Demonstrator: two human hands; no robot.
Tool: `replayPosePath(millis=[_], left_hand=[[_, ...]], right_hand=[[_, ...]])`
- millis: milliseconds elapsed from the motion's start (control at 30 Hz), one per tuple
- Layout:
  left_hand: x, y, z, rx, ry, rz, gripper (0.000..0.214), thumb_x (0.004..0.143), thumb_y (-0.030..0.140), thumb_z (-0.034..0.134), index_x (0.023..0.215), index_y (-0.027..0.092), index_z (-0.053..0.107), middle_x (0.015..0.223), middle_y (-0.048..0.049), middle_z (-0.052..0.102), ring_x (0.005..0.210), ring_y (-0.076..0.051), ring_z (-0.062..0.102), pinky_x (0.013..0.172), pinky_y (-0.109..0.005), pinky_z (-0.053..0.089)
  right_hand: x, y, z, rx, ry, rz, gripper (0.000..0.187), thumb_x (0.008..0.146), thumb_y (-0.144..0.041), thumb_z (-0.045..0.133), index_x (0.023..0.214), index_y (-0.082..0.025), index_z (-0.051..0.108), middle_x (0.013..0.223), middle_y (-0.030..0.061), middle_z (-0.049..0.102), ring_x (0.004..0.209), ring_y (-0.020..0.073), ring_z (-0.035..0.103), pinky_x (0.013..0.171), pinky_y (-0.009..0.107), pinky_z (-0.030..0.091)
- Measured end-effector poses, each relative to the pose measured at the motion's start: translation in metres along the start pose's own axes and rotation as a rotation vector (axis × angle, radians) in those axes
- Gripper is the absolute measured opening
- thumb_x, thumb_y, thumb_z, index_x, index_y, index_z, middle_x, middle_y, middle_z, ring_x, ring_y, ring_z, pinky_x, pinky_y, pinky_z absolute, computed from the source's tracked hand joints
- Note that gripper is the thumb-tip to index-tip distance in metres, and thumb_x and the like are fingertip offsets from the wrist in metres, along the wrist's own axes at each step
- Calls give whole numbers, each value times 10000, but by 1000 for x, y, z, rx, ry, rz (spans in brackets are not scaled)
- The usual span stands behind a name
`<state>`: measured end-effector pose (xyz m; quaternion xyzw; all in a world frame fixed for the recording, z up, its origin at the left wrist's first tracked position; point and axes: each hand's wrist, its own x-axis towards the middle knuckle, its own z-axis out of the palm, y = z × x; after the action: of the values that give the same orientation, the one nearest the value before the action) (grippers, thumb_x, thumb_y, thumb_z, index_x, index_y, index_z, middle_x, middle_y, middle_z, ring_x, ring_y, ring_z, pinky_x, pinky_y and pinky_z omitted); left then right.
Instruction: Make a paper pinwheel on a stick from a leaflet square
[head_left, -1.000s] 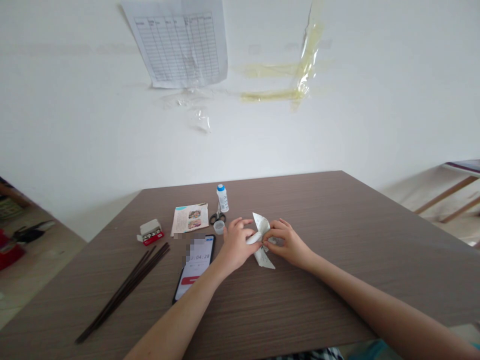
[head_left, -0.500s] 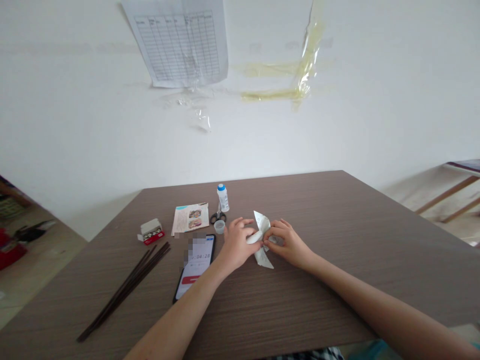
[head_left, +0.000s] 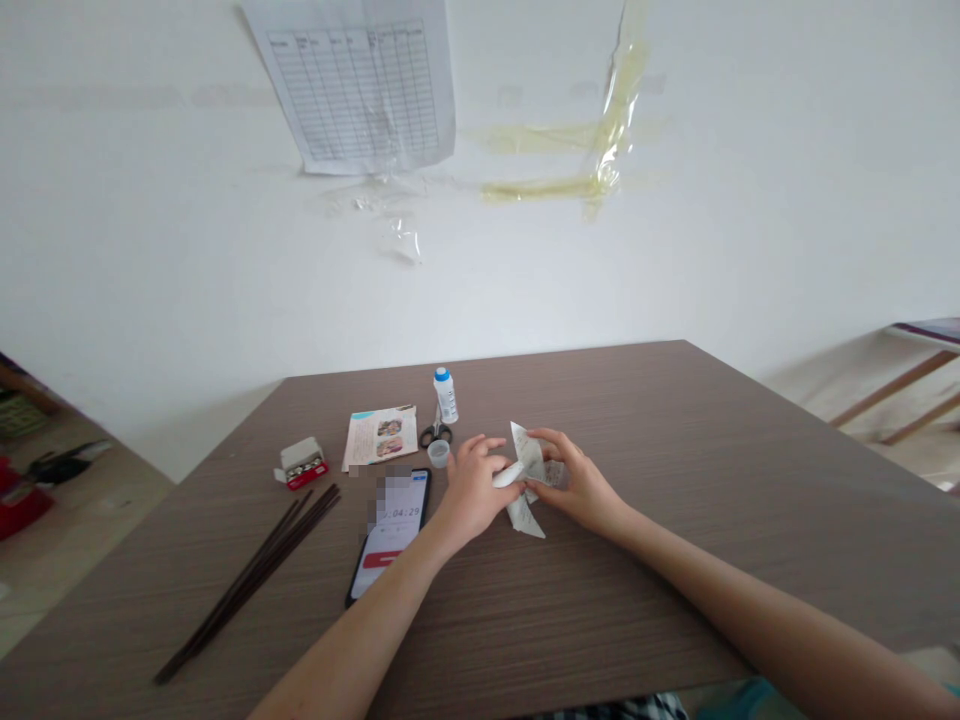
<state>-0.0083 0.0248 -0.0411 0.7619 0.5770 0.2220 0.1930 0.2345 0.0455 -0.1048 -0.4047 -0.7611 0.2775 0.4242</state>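
Between my hands is a folded piece of printed white paper (head_left: 529, 456), with pointed flaps sticking out toward the wall and toward me. My left hand (head_left: 478, 486) pinches its left side between thumb and fingers, where a fold bulges out. On the right side, my right hand (head_left: 574, 478) grips the paper with the thumb low and the index finger raised along the upper flap. The fingertips partly cover the middle of the paper. Just left of my left hand sits a small clear plastic cup (head_left: 439, 455).
Left of my hands lie a phone (head_left: 397, 530) showing a timer, dark thin sticks (head_left: 251, 580), an open red-and-white box (head_left: 304, 465) and a printed leaflet (head_left: 381, 437). Scissors (head_left: 435, 434) rest by a white bottle with a blue cap (head_left: 445, 396). A wall (head_left: 525, 290) borders the table's back.
My right index finger has lifted and spread up along the upper flap, which now stands wider. The lower flap has shifted slightly left. My left hand holds its place.
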Motion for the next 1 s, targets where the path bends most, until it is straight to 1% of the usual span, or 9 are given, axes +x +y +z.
replayPosePath(millis=[100, 167, 233, 333, 500, 600, 700, 833, 1000], left_hand=[[0, -1, 1, 5, -5, -12, 52, 1017, 282, 1029, 1059, 301, 1003, 1769, -99, 859, 1826, -515, 600, 1545, -791, 428], [0, -1, 1, 9, -4, -14, 60, 1018, 258, 1027, 1063, 290, 1003, 1771, -102, 859, 1829, -512, 604, 1542, -778, 439], [0, -1, 1, 12, 3, -9, 58, 1016, 253, 1031, 1043, 296, 1002, 1752, -94, 872, 1820, -515, 617, 1532, -765, 458], [1, 1, 1, 29, 5, -11, 64, 1010, 264, 1047, 1035, 306, 1006, 1736, -92, 882, 1809, -519, 628, 1523, -779, 466], [1, 6, -1, 84, -19, -45, 72, 1044, 269, 1035, 1115, 277, 1025, 1785, -140, 850, 1833, -510, 604, 1532, -792, 441], [1, 7, -1, 82, -24, -55, 49, 1047, 294, 1035, 1093, 280, 1025, 1788, -150, 844, 1833, -522, 593, 1529, -810, 428], [1, 5, 0, 68, -8, -41, 17, 1040, 277, 1027, 1052, 282, 1016, 1772, -143, 855, 1820, -532, 601, 1519, -823, 434], [0, 6, 1, 55, 11, -31, 82, 1027, 246, 1034, 973, 294, 997, 1754, -121, 871, 1811, -547, 614, 1512, -841, 441], [0, 9, 2, 79, -16, -59, 40, 1055, 218, 1025, 1044, 250, 1004, 1794, -165, 840, 1854, -529, 579, 1538, -870, 406]], right_hand=[[0, -1, 0, 25, -23, 11, 880, 965, -230, 968, 1782, -372, 672, 1274, 30, 909, 1204, 308, 903, 1378, 661, 604], [0, 0, 0, 36, -36, 30, 933, 966, -227, 975, 1824, -358, 632, 1237, 26, 906, 1201, 311, 900, 1403, 694, 576], [0, 1, 1, 50, -44, 61, 959, 964, -233, 986, 1838, -351, 608, 1208, 27, 909, 1215, 327, 898, 1389, 711, 587], [-1, 3, 3, 64, -49, 98, 938, 976, -244, 980, 1828, -341, 600, 1205, 39, 920, 1248, 351, 898, 1340, 705, 632], [0, 6, 5, 83, -56, 89, 887, 983, -219, 957, 1793, -353, 622, 1225, 42, 929, 1242, 347, 903, 1285, 656, 680], [1, 6, 5, 72, -60, 82, 877, 971, -216, 955, 1775, -355, 636, 1182, 19, 915, 1202, 338, 910, 1304, 670, 666], [2, 4, 5, 57, -66, 83, 858, 964, -224, 954, 1757, -338, 646, 1135, 0, 899, 1160, 333, 913, 1333, 703, 635], [1, 3, 6, 53, -55, 93, 833, 958, -219, 938, 1736, -329, 662, 1123, -1, 894, 1134, 331, 912, 1306, 692, 648], [1, 2, 7, 57, -53, 122, 818, 947, -229, 956, 1713, -336, 689, 1107, -3, 899, 1120, 334, 920, 1255, 663, 679]])
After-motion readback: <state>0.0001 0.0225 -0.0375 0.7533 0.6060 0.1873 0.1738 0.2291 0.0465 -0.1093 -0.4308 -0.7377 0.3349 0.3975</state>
